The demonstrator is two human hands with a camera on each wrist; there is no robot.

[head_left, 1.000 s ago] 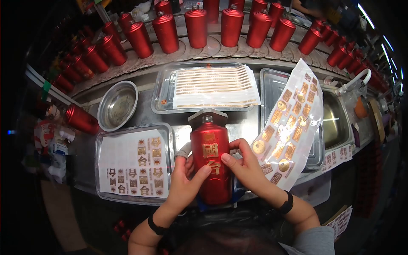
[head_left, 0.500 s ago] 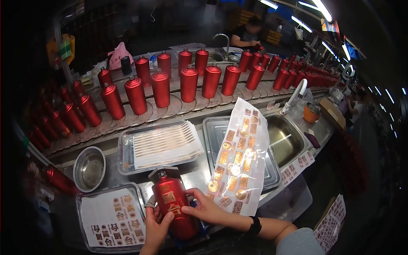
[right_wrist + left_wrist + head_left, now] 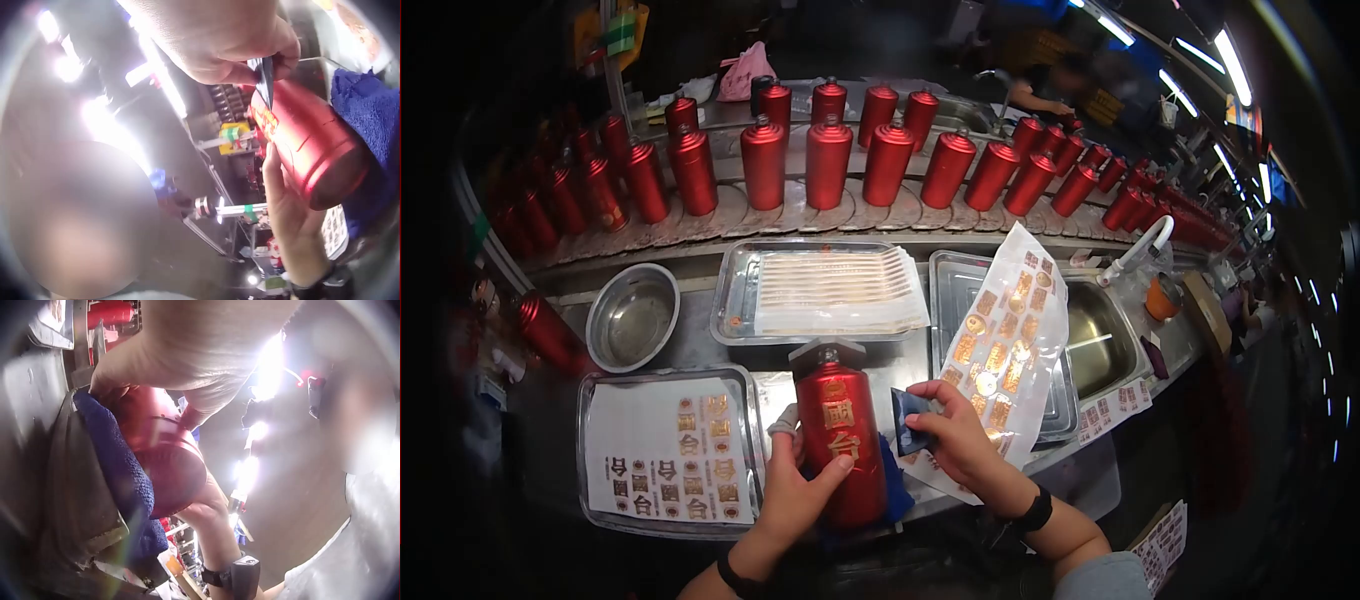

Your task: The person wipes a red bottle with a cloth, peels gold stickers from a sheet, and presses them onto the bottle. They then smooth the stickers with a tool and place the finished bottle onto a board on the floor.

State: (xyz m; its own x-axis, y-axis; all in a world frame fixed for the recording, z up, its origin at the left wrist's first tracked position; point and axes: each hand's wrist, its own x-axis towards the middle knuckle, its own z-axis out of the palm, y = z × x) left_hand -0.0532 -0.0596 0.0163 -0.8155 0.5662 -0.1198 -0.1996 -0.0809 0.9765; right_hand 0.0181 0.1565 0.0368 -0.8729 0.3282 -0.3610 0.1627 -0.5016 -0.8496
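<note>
A red bottle (image 3: 860, 430) with gold characters on its front leans back, its neck at a grey angled rest (image 3: 804, 355) and a blue towel (image 3: 896, 482) under its lower end. My left hand (image 3: 793, 492) holds the bottle from the left, thumb on the front below the characters. Something grey covers a fingertip of that hand. To the right of the bottle, my right hand (image 3: 967, 437) pinches a small flat dark-blue piece (image 3: 906, 424) between thumb and fingers. In the right wrist view, this dark piece (image 3: 267, 87) appears edge-on, close by the bottle's lettered face.
Trays of sticker sheets lie left (image 3: 755, 420) and behind (image 3: 725, 300). A large gold sticker sheet (image 3: 1025, 350) covers part of a right-hand tray. Around them are a metal bowl (image 3: 635, 320), a sink (image 3: 1090, 345) and a conveyor (image 3: 730, 228) of red bottles.
My right hand has left the bottle's right side and now holds the dark-blue piece. The left hand stays on the bottle. The head view has swung about between frames.
</note>
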